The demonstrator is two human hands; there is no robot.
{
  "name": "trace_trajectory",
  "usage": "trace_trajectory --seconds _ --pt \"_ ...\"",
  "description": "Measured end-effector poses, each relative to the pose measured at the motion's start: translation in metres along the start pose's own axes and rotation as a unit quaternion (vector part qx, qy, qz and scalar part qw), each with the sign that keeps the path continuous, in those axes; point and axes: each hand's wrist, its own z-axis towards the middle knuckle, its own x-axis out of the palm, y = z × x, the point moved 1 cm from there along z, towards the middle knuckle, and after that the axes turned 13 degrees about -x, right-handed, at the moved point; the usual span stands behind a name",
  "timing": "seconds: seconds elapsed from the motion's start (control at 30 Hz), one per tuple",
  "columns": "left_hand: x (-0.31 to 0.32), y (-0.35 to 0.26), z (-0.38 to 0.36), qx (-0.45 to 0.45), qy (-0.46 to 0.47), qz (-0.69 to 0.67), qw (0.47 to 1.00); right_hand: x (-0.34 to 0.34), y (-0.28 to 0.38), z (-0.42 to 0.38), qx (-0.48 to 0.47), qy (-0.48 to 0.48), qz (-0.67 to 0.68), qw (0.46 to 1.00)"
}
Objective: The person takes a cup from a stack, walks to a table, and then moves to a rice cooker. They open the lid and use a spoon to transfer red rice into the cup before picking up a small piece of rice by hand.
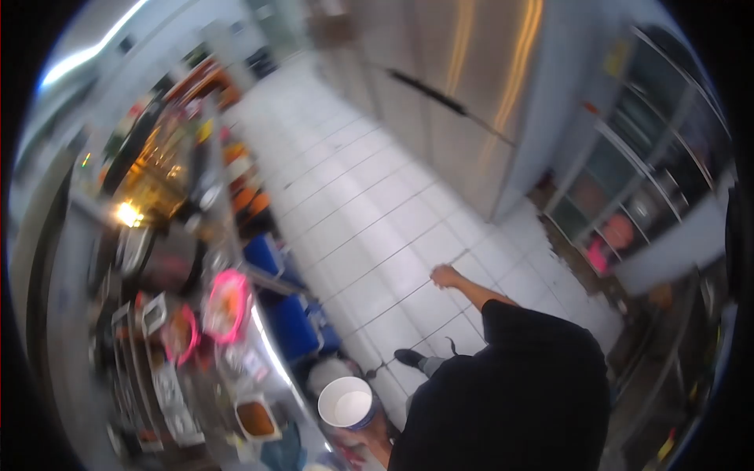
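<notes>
My left hand (pixel 372 436) grips a round paper tub (pixel 346 403) from its side and below, next to the counter's edge. The tub is white inside with some blue on the outside, and its open top faces up. Whether anything lies at its bottom is hard to tell. Out over the tiled floor, my right hand (pixel 445 276) hangs away from my body with its fingers curled in; I see nothing in it.
A metal counter (pixel 271 345) along the left bears pink-rimmed baskets (pixel 228 306) and a tray of brown food (pixel 256 420). Blue bins (pixel 297 326) stand beneath. A steel cabinet (pixel 440 63) and a glass-fronted cupboard (pixel 628 149) flank the tiled floor (pixel 369 204).
</notes>
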Motion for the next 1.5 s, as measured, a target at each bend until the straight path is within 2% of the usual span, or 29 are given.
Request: trace_trajectory --seconds 0.07,0.1,0.13,0.23,0.27,0.3,0.37,0.4,0.47,0.53,0.6,0.67,0.7,0.77,0.8,0.83,0.93,0.97,1.0,1.07,1.1,1.2,1.23,1.3,1.33,1.37,1.4,1.47,1.5 --pt "0.014 0.029 0.045 -0.123 0.152 -0.069 0.978 -0.094 -0.013 -0.097 0.123 -0.245 0.266 0.924" --pt "0.032 0.036 0.056 -0.183 0.210 -0.085 0.957 -0.116 -0.033 -0.138 0.116 -0.292 0.255 0.914" --pt "0.043 0.043 0.070 -0.182 0.236 -0.049 0.953 -0.126 -0.047 -0.189 0.108 -0.344 0.233 0.903" --pt "0.112 0.063 0.092 -0.194 0.341 -0.003 0.920 -0.145 -0.069 -0.355 0.258 -0.439 0.445 0.737" --pt "0.142 0.064 0.086 -0.186 0.386 -0.005 0.903 -0.143 -0.084 -0.406 0.303 -0.442 0.459 0.709" --pt "0.157 0.076 0.085 -0.130 0.344 0.032 0.929 -0.134 -0.093 -0.460 0.343 -0.442 0.475 0.679" --pt "0.196 0.092 0.063 -0.117 0.311 0.032 0.943 -0.127 -0.124 -0.563 0.388 -0.479 0.424 0.664" --pt "0.210 0.086 0.042 -0.166 0.322 -0.003 0.932 -0.113 -0.159 -0.614 0.370 -0.482 0.266 0.748" --pt "0.244 0.111 0.012 -0.238 0.336 -0.026 0.911 -0.158 -0.165 -0.684 0.321 -0.610 0.162 0.706" --pt "0.270 0.152 -0.006 -0.280 0.337 0.006 0.899 -0.200 -0.177 -0.754 0.417 -0.698 0.229 0.535" --pt "0.294 0.180 -0.023 -0.318 0.361 0.048 0.876 -0.224 -0.205 -0.803 0.413 -0.719 0.250 0.501" --pt "0.323 0.213 -0.052 -0.349 0.416 0.087 0.835 -0.242 -0.238 -0.844 0.442 -0.692 0.240 0.518" --pt "0.343 0.225 -0.078 -0.336 0.394 0.104 0.849 -0.247 -0.261 -0.865 0.454 -0.679 0.236 0.527" --pt "0.374 0.262 -0.132 -0.108 0.402 0.250 0.874 -0.247 -0.335 -0.909 0.463 -0.663 0.276 0.519" --pt "0.392 0.278 -0.149 -0.091 0.401 0.258 0.874 -0.242 -0.369 -0.932 0.469 -0.656 0.295 0.513" --pt "0.411 0.295 -0.167 -0.075 0.401 0.267 0.873 -0.245 -0.398 -0.951 0.424 -0.712 0.320 0.459" --pt "0.468 0.368 -0.175 -0.258 0.397 0.147 0.868 -0.262 -0.495 -1.008 0.425 -0.815 0.164 0.359" --pt "0.475 0.422 -0.150 -0.277 0.400 0.140 0.862 -0.265 -0.527 -1.035 0.462 -0.789 0.116 0.387" --pt "0.492 0.427 -0.182 -0.144 0.457 0.224 0.849 -0.252 -0.553 -1.042 0.498 -0.771 0.091 0.386" --pt "0.529 0.431 -0.256 0.167 0.470 0.359 0.789 -0.284 -0.607 -1.087 0.545 -0.744 0.000 0.387" --pt "0.536 0.429 -0.281 0.020 0.494 0.342 0.799 -0.305 -0.619 -1.098 0.570 -0.695 0.173 0.403" --pt "0.541 0.453 -0.329 -0.020 0.524 0.293 0.799 -0.265 -0.749 -1.124 0.618 -0.577 -0.242 0.476" --pt "0.544 0.455 -0.331 -0.250 0.482 0.193 0.817 -0.241 -0.792 -1.138 0.622 -0.593 -0.146 0.490" --pt "0.545 0.468 -0.333 -0.284 0.425 0.218 0.832 -0.254 -0.774 -1.126 0.676 -0.513 -0.203 0.488" --pt "0.545 0.474 -0.334 -0.301 0.395 0.229 0.837 -0.260 -0.753 -1.116 0.668 -0.525 -0.237 0.470" --pt "0.546 0.481 -0.330 -0.223 0.404 0.279 0.842 -0.272 -0.731 -1.111 0.649 -0.552 -0.250 0.459" --pt "0.548 0.487 -0.325 -0.145 0.411 0.329 0.838 -0.280 -0.708 -1.106 0.612 -0.599 -0.248 0.453" --pt "0.545 0.494 -0.308 -0.115 0.420 0.339 0.834 -0.288 -0.653 -1.088 0.465 -0.751 -0.119 0.453" --pt "0.546 0.495 -0.296 -0.162 0.425 0.297 0.840 -0.288 -0.628 -1.080 0.383 -0.812 -0.051 0.438"
